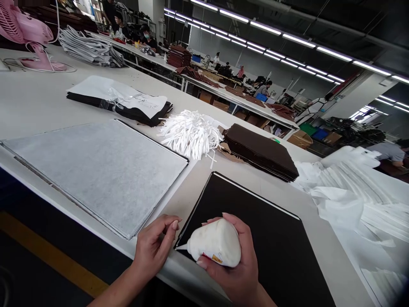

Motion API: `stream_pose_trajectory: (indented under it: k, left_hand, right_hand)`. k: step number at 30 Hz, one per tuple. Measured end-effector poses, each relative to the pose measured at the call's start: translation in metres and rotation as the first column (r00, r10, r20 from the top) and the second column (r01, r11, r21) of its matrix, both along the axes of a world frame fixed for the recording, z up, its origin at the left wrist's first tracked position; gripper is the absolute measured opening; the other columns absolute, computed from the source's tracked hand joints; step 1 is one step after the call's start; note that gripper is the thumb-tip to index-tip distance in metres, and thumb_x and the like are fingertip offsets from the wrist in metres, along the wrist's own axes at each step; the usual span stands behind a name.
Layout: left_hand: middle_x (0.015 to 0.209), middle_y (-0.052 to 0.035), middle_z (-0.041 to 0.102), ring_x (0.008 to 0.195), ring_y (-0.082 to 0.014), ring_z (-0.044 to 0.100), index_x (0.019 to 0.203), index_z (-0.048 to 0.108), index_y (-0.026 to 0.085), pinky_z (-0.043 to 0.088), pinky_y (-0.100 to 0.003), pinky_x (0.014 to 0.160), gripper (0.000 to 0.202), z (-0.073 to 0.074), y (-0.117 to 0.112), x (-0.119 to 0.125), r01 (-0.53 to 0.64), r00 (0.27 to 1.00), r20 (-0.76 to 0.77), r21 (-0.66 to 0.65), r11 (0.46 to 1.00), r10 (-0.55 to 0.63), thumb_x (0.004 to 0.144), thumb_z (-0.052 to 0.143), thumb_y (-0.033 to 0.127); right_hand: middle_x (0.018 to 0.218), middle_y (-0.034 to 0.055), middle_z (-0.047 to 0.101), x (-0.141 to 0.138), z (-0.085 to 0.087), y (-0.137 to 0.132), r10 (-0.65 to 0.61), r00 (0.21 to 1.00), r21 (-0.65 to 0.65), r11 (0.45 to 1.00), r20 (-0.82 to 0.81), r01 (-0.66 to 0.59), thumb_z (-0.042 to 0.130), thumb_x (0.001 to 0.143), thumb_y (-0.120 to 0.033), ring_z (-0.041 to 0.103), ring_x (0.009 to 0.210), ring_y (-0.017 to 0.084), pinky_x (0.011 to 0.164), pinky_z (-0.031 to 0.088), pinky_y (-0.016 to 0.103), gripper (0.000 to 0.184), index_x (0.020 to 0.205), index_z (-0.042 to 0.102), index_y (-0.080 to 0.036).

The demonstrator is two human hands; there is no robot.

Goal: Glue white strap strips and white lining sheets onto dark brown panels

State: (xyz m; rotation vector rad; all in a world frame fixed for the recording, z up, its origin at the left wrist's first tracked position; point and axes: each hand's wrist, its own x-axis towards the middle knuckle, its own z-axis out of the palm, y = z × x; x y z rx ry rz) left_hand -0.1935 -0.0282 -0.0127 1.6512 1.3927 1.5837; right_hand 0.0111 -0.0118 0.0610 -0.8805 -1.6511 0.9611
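My right hand (230,260) grips a white squeeze bottle of glue (217,243), its thin nozzle pointing left and lying just over the near corner of a black sheet (277,251) with a pale edge line. My left hand (153,243) rests at the table's front edge, its fingers loosely curled around nothing visible. It lies between the black sheet and a flat grey-white sheet stack (96,175). Both stacks lie flat on the white table (41,81). I cannot see the nozzle's tip touching the sheet.
Beyond stand a pile of white strips (191,134), a dark brown stack (260,151) and a black-and-white bundle (119,100). White fabric (345,192) lies to the right. A pink fan (32,36) stands far left. Co-workers (263,89) sit at distant tables.
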Motion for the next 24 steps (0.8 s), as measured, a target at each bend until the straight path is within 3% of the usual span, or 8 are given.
stream_pose_trajectory:
  k: [8, 24]
  left_hand:
    - [0.085, 0.0010, 0.065, 0.065, -0.0082, 0.062, 0.109, 0.067, 0.023, 0.049, -0.020, 0.060, 0.015, 0.003, -0.001, 0.002, -0.019, 1.000, -0.022, -0.025, 1.000, 0.019, 0.100, 0.056, 0.021]
    - [0.083, 0.0009, 0.068, 0.066, -0.0116, 0.063, 0.105, 0.071, 0.023, 0.050, -0.024, 0.062, 0.025, -0.003, 0.000, 0.003, -0.092, 0.995, -0.049, -0.159, 0.983, 0.086, 0.097, 0.059, 0.044]
  right_hand:
    - [0.120, 0.0101, 0.066, 0.027, 0.000, -0.012, -0.031, 0.995, 0.090, 0.996, 0.093, 0.023, 0.086, 0.073, -0.024, 0.071, 0.105, 0.030, 0.089, 0.063, 0.047, 0.083, 0.143, 0.041, -0.028]
    - [0.115, 0.0083, 0.070, 0.103, 0.009, -0.062, -0.325, 0.919, 0.136, 0.944, 0.224, 0.300, 0.088, 0.071, -0.030, 0.070, 0.104, 0.030, 0.089, 0.059, 0.045, 0.078, 0.136, 0.046, -0.027]
